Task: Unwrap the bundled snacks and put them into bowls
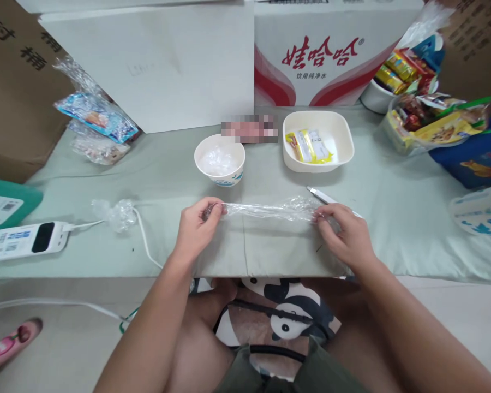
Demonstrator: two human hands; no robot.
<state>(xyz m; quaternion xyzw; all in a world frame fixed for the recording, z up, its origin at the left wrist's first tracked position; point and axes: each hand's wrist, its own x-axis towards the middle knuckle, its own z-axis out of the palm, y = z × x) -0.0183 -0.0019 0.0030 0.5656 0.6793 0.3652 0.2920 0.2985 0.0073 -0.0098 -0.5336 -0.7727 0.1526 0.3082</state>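
A strip of clear plastic wrap is stretched level between my two hands, just above the front part of the table. One end is pinched between the thumb and fingers of my left hand. My right hand grips the other end the same way. Behind the wrap stands a paper bowl with crumpled clear plastic inside. To its right, a white rectangular tub contains a yellow-and-white snack packet. A pale, slim knife-like tool lies partly hidden behind my right hand.
White cartons line the back. At right are tubs of wrapped snacks and a paper cup. At left lie a power strip with a white cable, crumpled plastic, a green container and bagged snacks.
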